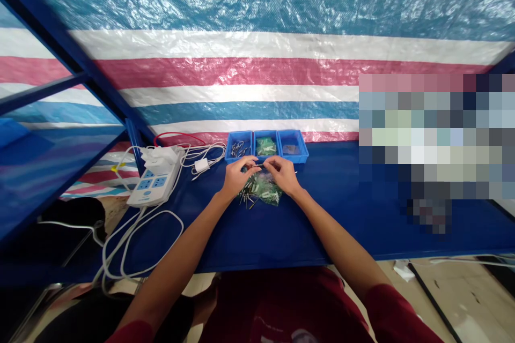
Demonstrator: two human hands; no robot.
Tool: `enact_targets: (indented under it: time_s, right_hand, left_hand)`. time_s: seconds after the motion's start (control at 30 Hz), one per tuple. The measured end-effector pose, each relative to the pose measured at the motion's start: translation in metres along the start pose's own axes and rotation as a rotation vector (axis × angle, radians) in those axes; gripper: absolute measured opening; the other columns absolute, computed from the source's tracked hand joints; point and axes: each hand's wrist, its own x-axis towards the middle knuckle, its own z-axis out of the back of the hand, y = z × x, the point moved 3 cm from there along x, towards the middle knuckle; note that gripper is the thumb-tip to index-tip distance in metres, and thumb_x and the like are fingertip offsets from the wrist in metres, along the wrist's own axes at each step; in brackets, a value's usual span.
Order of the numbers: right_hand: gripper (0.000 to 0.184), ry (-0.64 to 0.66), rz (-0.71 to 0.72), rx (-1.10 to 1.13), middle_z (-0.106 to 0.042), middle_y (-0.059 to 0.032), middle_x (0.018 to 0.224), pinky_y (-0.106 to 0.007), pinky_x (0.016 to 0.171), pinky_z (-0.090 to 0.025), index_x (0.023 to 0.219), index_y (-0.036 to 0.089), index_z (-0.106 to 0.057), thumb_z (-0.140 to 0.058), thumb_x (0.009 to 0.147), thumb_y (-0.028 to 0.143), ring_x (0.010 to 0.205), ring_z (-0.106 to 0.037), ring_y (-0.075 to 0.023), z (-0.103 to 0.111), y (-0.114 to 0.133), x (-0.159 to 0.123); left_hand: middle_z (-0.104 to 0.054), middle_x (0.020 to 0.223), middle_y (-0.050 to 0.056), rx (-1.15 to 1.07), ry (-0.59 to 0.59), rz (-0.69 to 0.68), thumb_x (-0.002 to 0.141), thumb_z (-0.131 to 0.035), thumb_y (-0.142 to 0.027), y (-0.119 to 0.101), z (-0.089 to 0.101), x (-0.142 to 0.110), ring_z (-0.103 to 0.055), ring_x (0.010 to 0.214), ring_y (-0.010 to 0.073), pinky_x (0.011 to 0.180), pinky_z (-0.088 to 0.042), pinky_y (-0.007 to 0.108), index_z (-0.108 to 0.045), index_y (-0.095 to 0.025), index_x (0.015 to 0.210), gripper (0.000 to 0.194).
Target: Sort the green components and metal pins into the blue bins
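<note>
My left hand (237,177) and my right hand (284,174) meet just in front of the bins, fingers pinched together. Between their fingertips runs a thin dark rod (258,165), too small to name more closely. Beneath the hands lies a loose pile of slim metal pieces (247,193). Beside that pile, partly under my right hand, is a clear bag with green and white parts (269,193). Beyond the fingers stand a left blue bin (228,151) with slim metal pieces, a middle blue bin (265,132) with green-and-white bagged parts, and a right blue bin (298,158) with a clear packet.
A white power strip (155,182) with plugged-in adapters sits at the left, its cables (132,241) looping over the table edge. A small white adapter (201,165) lies near the left bin. Striped sheeting (249,75) hangs behind the blue table (257,246). The right side is pixelated.
</note>
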Motion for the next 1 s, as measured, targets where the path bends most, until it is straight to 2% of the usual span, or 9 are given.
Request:
enact_targets:
  time_s: [0.13,0.33,0.47,0.63,0.7,0.83,0.87,0.93,1.0]
  right_hand:
    - [0.027,-0.032,-0.021,-0.001,-0.063,-0.0019,0.072,-0.024,0.061,-0.043,0.080,0.017,-0.064,-0.052,0.087,0.039,0.059,-0.051,-0.0125,0.002,0.001,0.000]
    - [0.023,0.067,0.059,-0.128,-0.068,-0.0044,0.081,-0.025,0.065,-0.045,0.085,0.018,-0.068,-0.053,0.088,0.035,0.067,-0.057,-0.0144,-0.002,0.001,-0.001]
    - [0.023,0.144,0.073,-0.171,-0.069,-0.0039,0.079,-0.025,0.067,-0.045,0.086,0.017,-0.071,-0.053,0.089,0.032,0.067,-0.059,-0.0141,-0.004,0.000,-0.001]
    - [0.025,0.113,0.088,-0.198,-0.071,-0.0045,0.080,-0.025,0.067,-0.045,0.088,0.017,-0.072,-0.052,0.090,0.033,0.067,-0.060,-0.0146,-0.002,0.001,-0.001]
    - [0.027,0.077,0.109,-0.198,-0.071,-0.0052,0.082,-0.025,0.067,-0.045,0.088,0.017,-0.071,-0.050,0.091,0.034,0.068,-0.060,-0.0151,-0.001,0.001,-0.002]
    - [0.030,-0.009,0.104,-0.258,-0.071,-0.0054,0.080,-0.025,0.066,-0.044,0.087,0.018,-0.071,-0.046,0.092,0.033,0.065,-0.059,-0.0157,0.003,0.001,0.000]
    - [0.030,-0.021,0.082,-0.295,-0.070,-0.0051,0.078,-0.025,0.066,-0.044,0.086,0.018,-0.071,-0.045,0.092,0.032,0.064,-0.059,-0.0158,0.006,0.002,0.002]
    - [0.028,-0.017,0.006,-0.398,-0.069,-0.0047,0.074,-0.026,0.066,-0.043,0.086,0.017,-0.071,-0.046,0.091,0.029,0.064,-0.059,-0.0162,0.015,0.001,0.006]
    - [0.023,0.059,-0.112,-0.527,-0.069,-0.0048,0.074,-0.026,0.069,-0.043,0.084,0.018,-0.072,-0.049,0.087,0.023,0.068,-0.061,-0.0170,0.028,-0.002,0.010]
  left_hand:
    - [-0.073,0.081,0.004,0.007,-0.024,-0.015,0.085,-0.062,-0.043,0.001,0.002,0.001,-0.066,0.073,0.0171,0.075,-0.053,0.029,-0.070,-0.020,0.081,0.024]
    - [-0.069,0.069,0.002,0.068,0.001,-0.010,0.089,-0.056,-0.040,-0.002,0.004,0.002,-0.061,0.061,0.0140,0.067,-0.049,0.026,-0.068,-0.019,0.076,0.027]
    - [-0.059,0.055,-0.001,0.099,0.028,-0.013,0.089,-0.054,-0.042,-0.005,0.004,0.002,-0.053,0.052,0.0119,0.058,-0.043,0.024,-0.065,-0.019,0.068,0.033]
    - [-0.055,0.053,-0.002,0.131,0.010,-0.027,0.091,-0.052,-0.041,-0.008,0.005,0.001,-0.049,0.050,0.0105,0.056,-0.040,0.023,-0.062,-0.018,0.065,0.036]
    - [-0.058,0.057,-0.001,0.163,-0.073,-0.043,0.093,-0.051,-0.040,-0.007,0.008,0.001,-0.051,0.052,0.0111,0.059,-0.041,0.024,-0.062,-0.017,0.067,0.036]
    - [-0.067,0.074,0.005,0.406,-0.377,-0.062,0.095,-0.048,-0.037,0.001,0.022,0.006,-0.059,0.073,0.0185,0.078,-0.042,0.033,-0.066,-0.017,0.078,0.032]
    - [-0.069,0.081,0.007,0.492,-0.390,-0.066,0.094,-0.050,-0.038,0.004,0.023,0.008,-0.060,0.081,0.0217,0.083,-0.040,0.036,-0.068,-0.018,0.083,0.029]
    - [-0.069,0.098,0.012,0.624,-0.342,-0.067,0.092,-0.054,-0.037,0.011,0.023,0.011,-0.059,0.096,0.0273,0.087,-0.038,0.041,-0.068,-0.018,0.097,0.024]
    - [-0.067,0.107,0.013,0.669,-0.262,-0.088,0.093,-0.052,-0.033,0.015,0.021,0.012,-0.058,0.101,0.0285,0.085,-0.038,0.041,-0.067,-0.019,0.105,0.024]
